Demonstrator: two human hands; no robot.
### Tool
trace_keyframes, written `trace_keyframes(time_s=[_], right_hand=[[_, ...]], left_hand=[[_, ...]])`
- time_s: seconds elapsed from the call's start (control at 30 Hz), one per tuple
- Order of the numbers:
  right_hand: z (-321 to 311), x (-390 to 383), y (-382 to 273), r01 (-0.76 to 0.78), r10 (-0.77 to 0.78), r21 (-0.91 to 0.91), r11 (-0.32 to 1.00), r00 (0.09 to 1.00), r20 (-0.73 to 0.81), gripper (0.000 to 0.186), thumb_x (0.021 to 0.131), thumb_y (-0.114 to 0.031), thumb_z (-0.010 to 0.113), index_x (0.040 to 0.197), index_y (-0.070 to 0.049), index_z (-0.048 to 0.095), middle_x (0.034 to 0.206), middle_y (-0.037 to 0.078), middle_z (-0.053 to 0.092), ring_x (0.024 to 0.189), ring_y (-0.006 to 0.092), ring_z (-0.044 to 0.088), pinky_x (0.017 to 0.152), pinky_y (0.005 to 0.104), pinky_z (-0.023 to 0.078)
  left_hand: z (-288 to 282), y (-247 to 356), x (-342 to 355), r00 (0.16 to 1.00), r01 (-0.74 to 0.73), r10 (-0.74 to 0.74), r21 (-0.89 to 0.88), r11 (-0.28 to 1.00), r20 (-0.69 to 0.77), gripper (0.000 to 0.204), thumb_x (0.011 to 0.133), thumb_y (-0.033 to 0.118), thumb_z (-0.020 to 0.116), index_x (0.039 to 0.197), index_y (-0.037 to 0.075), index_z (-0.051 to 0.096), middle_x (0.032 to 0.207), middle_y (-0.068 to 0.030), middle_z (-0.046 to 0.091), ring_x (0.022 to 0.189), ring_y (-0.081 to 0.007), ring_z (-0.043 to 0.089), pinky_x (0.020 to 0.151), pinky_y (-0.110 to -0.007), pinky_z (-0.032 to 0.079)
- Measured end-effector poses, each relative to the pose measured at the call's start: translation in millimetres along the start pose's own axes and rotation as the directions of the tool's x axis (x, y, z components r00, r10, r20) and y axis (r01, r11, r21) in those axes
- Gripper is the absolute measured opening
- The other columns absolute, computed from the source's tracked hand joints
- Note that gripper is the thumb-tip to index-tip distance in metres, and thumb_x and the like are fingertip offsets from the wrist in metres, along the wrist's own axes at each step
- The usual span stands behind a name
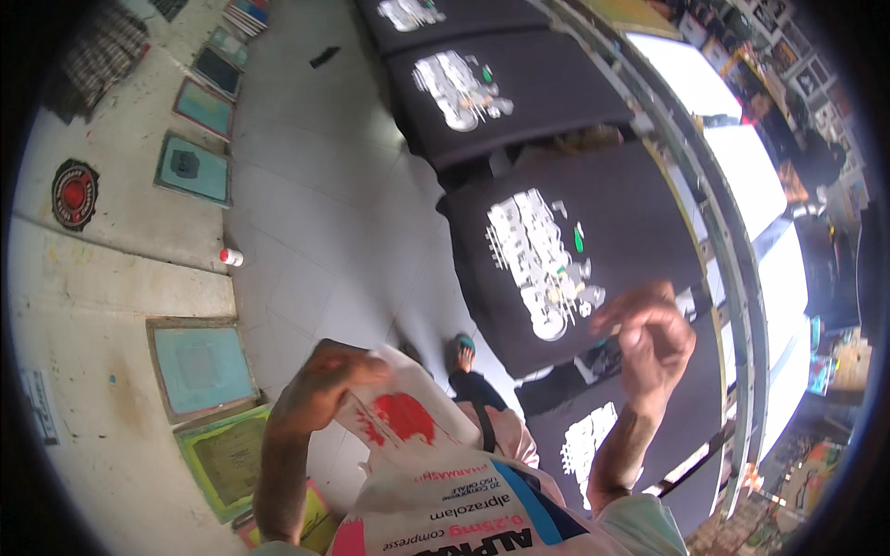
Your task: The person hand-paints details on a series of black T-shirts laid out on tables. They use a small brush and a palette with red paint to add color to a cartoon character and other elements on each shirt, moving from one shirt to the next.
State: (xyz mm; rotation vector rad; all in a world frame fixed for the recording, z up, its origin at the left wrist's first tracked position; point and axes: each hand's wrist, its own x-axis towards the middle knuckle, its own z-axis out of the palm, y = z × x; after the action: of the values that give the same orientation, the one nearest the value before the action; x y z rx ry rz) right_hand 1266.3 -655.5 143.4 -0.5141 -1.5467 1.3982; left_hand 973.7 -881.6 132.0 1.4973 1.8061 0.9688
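Observation:
My left hand (336, 382) is closed on the upper edge of a white cloth (380, 454) with a large red smear. The cloth hangs in front of my printed shirt (464, 510); I cannot tell whether it is part of it. My right hand (652, 338) is raised above a black T-shirt (630, 213) laid flat, near its lower right part. Its fingers are curled toward the thumb, and whatever sits between them is too small to name. A white motorcycle-like print with small green patches (538, 259) covers the middle of that black fabric.
More black printed shirts lie in a row, one beyond (528, 83) and one nearer (667, 417). A metal rail (718, 222) runs along their right side. Framed printing screens (199, 366) lean against the left wall. A small red-and-white container (232, 257) stands beside that wall.

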Motion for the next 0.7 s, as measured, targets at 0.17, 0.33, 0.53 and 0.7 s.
trace_keyframes(time_s=[0.17,0.33,0.53,0.7], right_hand=[[-55.4,-20.2,86.9,-0.126,0.092,-0.199,0.972,0.981,-0.172,0.007,0.096,-0.002,0.064,0.102,0.001,0.066,0.098,0.010,0.062,0.083,0.0174,0.065,0.075,0.0305,0.055],[-91.3,-40.7,165.1,-0.188,0.152,-0.429,0.883,0.982,-0.116,0.013,0.089,0.010,0.067,0.099,0.002,0.068,0.095,0.009,0.065,0.087,0.0174,0.065,0.077,0.0287,0.053],[-102.5,-48.6,223.8,-0.116,0.171,-0.592,0.798,0.985,0.038,0.018,0.083,0.011,0.071,0.097,-0.001,0.070,0.092,0.008,0.066,0.080,0.0180,0.065,0.070,0.0294,0.054],[-117.6,-45.5,258.2,0.007,0.103,-0.614,0.789,0.984,0.145,0.020,0.082,0.010,0.072,0.097,-0.002,0.071,0.091,0.007,0.065,0.078,0.0180,0.065,0.065,0.0293,0.053]], left_hand=[[28.5,-59.8,-44.0,0.874,0.222,-0.384,-0.458,0.861,-0.298,0.017,0.099,0.016,0.052,0.107,0.009,0.065,0.115,-0.0062,0.062,0.107,-0.0207,0.061,0.090,-0.037,0.053],[43.4,-87.6,-44.8,0.679,0.130,-0.712,-0.926,0.356,-0.179,0.020,0.101,0.025,0.052,0.112,0.011,0.061,0.115,-0.0048,0.063,0.106,-0.0203,0.062,0.096,-0.041,0.052],[61.4,-110.7,-71.1,0.369,0.115,-0.891,-0.938,0.327,-0.265,0.023,0.101,0.030,0.053,0.116,0.014,0.061,0.118,-0.0045,0.064,0.110,-0.0220,0.062,0.098,-0.044,0.052],[65.9,-112.8,-85.7,0.579,0.120,-0.815,-0.984,0.132,-0.039,0.030,0.100,0.036,0.054,0.122,0.016,0.062,0.110,-0.0014,0.068,0.100,-0.0195,0.065,0.081,-0.041,0.058]])
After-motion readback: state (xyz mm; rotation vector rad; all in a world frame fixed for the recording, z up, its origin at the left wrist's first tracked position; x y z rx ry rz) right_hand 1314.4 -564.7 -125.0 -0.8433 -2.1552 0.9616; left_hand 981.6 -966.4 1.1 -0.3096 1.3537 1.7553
